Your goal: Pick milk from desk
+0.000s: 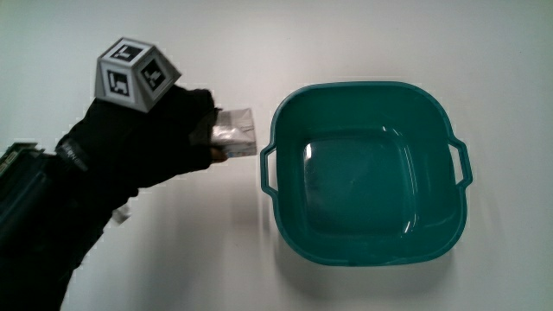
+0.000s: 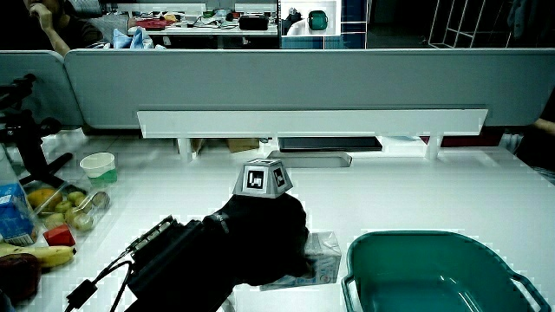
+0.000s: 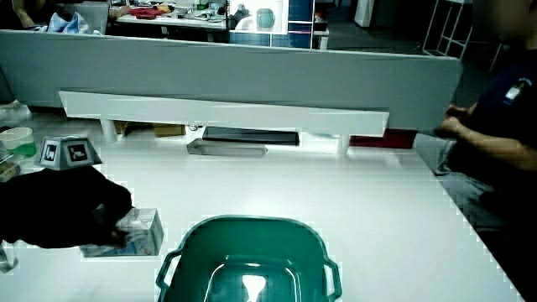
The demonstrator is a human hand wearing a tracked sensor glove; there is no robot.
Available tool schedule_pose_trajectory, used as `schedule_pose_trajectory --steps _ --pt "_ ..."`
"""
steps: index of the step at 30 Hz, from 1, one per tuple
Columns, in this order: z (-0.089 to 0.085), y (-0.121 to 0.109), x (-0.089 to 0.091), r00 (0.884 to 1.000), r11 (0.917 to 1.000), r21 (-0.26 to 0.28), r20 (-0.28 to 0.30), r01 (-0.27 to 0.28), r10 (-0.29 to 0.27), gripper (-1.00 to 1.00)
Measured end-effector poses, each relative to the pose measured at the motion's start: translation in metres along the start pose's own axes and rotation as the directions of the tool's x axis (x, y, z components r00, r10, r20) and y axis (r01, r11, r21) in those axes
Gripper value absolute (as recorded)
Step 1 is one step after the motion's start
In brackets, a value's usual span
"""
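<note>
A small silvery milk carton (image 1: pixel 236 132) lies on the white table beside the teal basin (image 1: pixel 367 233). The gloved hand (image 1: pixel 164 130) rests on the carton with its fingers curled around it; the patterned cube (image 1: pixel 134 72) sits on its back. In both side views the carton (image 2: pixel 319 258) (image 3: pixel 141 232) shows under the hand (image 2: pixel 260 238) (image 3: pixel 71 210), still touching the table. Much of the carton is hidden by the glove.
The teal basin (image 2: pixel 434 251) (image 3: pixel 252 231) has two handles and holds nothing. A white shelf riser (image 2: pixel 312 121) stands before the grey partition. Fruit, a blue box (image 2: pixel 16 212) and a cup (image 2: pixel 98 165) lie at the table's edge in a side view.
</note>
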Motion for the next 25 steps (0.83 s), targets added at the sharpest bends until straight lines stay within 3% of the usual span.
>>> schedule_pose_trajectory --steps 6,8,9,13,17,18,19,20,21,22,25 --pt "0.026 -0.013 0.015 1.0 0.998 0.059 -0.024 0.021 -0.02 1.0" --pt "0.036 -0.019 0.024 0.999 0.9978 0.06 -0.023 0.028 -0.027 1.0" --pt "0.039 -0.021 0.028 1.0 0.9996 0.027 -0.022 -0.003 0.004 1.0" --pt "0.049 -0.022 0.044 0.997 0.9941 0.078 -0.02 0.076 -0.074 1.0" --pt "0.06 -0.025 0.062 0.996 0.9932 0.081 -0.036 0.083 -0.08 1.0" --pt "0.065 -0.026 0.067 0.998 0.9958 0.066 -0.035 0.063 -0.061 1.0" --pt "0.061 -0.015 0.06 0.993 0.9907 0.111 -0.1 0.078 -0.067 1.0" --pt "0.072 -0.027 0.076 0.993 0.9884 0.101 -0.051 0.114 -0.109 1.0" --pt "0.067 -0.019 0.072 0.994 0.9931 0.088 0.068 0.077 -0.083 1.0" --pt "0.071 -0.022 0.079 0.995 0.9927 0.079 0.018 0.092 -0.093 1.0" --pt "0.078 -0.023 0.095 0.992 0.9859 0.108 -0.023 0.128 -0.126 1.0"
